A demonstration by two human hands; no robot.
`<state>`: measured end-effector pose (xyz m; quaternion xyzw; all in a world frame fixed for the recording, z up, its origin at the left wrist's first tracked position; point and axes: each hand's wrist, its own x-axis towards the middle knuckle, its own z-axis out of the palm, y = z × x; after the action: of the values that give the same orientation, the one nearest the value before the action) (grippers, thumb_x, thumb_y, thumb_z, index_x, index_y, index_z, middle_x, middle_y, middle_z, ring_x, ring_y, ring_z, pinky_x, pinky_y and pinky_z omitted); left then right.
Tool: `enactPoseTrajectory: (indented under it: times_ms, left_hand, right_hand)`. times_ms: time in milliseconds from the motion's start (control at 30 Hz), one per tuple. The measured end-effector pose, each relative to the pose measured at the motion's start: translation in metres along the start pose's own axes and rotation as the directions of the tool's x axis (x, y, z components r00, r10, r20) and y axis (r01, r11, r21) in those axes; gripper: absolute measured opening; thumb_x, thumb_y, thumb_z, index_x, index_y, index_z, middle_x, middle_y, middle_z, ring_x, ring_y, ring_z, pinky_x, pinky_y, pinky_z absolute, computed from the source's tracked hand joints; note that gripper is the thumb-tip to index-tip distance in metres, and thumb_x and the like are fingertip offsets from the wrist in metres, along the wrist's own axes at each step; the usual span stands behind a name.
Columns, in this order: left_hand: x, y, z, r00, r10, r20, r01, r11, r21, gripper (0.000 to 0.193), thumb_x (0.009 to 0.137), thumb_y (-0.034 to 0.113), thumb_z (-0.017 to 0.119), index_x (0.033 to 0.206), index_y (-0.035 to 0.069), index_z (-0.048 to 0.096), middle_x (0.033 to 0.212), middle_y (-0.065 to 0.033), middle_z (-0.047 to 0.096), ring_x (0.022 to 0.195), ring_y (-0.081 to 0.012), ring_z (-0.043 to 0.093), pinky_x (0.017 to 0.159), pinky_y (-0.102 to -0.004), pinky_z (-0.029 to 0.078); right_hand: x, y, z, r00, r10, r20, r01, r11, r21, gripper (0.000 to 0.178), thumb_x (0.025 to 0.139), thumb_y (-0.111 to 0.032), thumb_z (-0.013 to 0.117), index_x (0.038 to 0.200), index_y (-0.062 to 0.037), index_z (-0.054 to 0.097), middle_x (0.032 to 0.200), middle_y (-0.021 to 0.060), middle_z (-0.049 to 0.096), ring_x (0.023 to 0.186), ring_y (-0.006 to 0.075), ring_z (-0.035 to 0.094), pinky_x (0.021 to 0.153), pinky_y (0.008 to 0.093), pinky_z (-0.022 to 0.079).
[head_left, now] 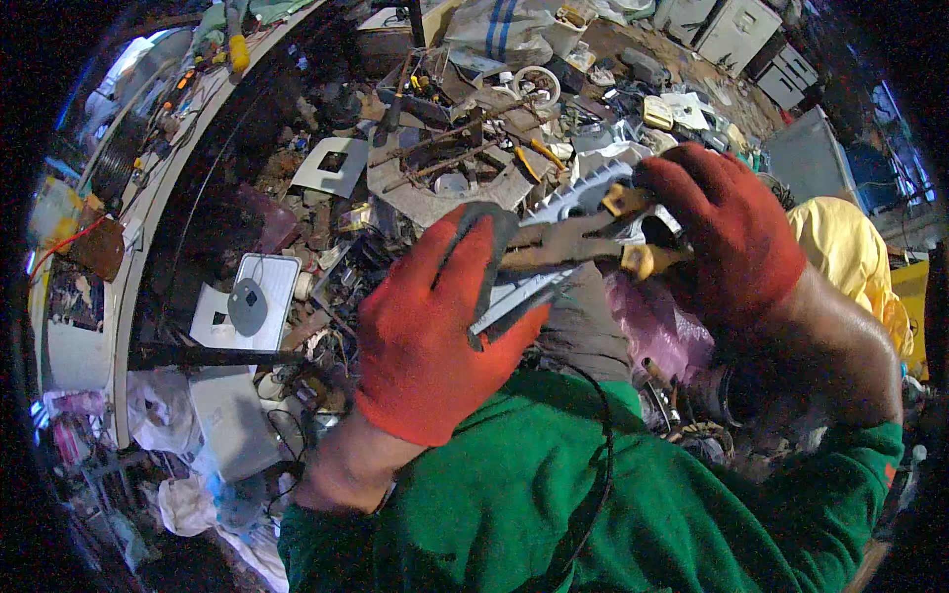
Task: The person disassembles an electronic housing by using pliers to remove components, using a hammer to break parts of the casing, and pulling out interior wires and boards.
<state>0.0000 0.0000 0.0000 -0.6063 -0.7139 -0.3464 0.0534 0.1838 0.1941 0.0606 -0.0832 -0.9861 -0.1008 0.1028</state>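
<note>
My left hand (435,336), in a red work glove, is closed around a dark grey casing piece (501,259) with a pale strip along its lower edge. To the right, my right hand (727,232), also gloved in red, grips worn pliers (568,243) by their yellowish handles. The pliers' jaws point left and meet the grey piece beside my left fingers. Whether they bite into it I cannot tell. Behind the pliers shows a pale grey ribbed plastic part (583,188), partly covered by my hands and the tool.
Mixed scrap lies ahead, around a grey slab (395,183) with loose tools on it. White panels (331,166) are on the left, near a long curved bench edge (168,212). Yellow cloth (840,247) and a pink plastic bag (657,331) are on the right. A black cable (605,425) crosses my green top.
</note>
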Motion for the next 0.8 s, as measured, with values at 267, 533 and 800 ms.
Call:
enactPoseTrajectory:
  times_ms: [267, 533, 800]
  left_hand:
    - [0.014, -0.010, -0.006, 0.990, 0.104, -0.099, -0.096, 0.992, 0.080, 0.068, 0.064, 0.035, 0.081, 0.118, 0.001, 0.057, 0.113, -0.0190, 0.060, 0.086, -0.0353, 0.065, 0.074, -0.0399, 0.053]
    - [0.024, -0.021, -0.011, 0.984, 0.135, -0.119, -0.135, 0.991, 0.012, 0.067, 0.064, 0.037, 0.081, 0.117, 0.003, 0.058, 0.106, -0.0186, 0.063, 0.083, -0.0341, 0.066, 0.072, -0.0390, 0.053]
    - [0.023, -0.021, -0.025, 0.988, 0.122, -0.098, -0.121, 0.993, 0.015, 0.065, 0.063, 0.032, 0.084, 0.116, 0.003, 0.061, 0.102, -0.0182, 0.068, 0.090, -0.0301, 0.068, 0.079, -0.0368, 0.053]
  right_hand:
    - [0.013, 0.021, 0.000, 0.989, -0.105, -0.104, 0.109, 0.994, 0.031, 0.075, 0.057, -0.034, 0.081, 0.119, -0.0053, 0.051, 0.106, 0.0177, 0.057, 0.090, 0.0388, 0.060, 0.075, 0.0447, 0.051]
    - [0.029, 0.026, -0.003, 0.985, -0.125, -0.120, 0.134, 0.989, 0.068, 0.072, 0.059, -0.037, 0.082, 0.117, -0.0049, 0.053, 0.103, 0.0156, 0.059, 0.087, 0.0370, 0.062, 0.072, 0.0428, 0.052]
    - [0.043, 0.027, -0.014, 0.973, -0.223, -0.066, 0.225, 0.974, 0.023, 0.073, 0.059, -0.028, 0.084, 0.120, -0.0023, 0.053, 0.109, 0.0177, 0.058, 0.094, 0.0346, 0.062, 0.079, 0.0406, 0.052]
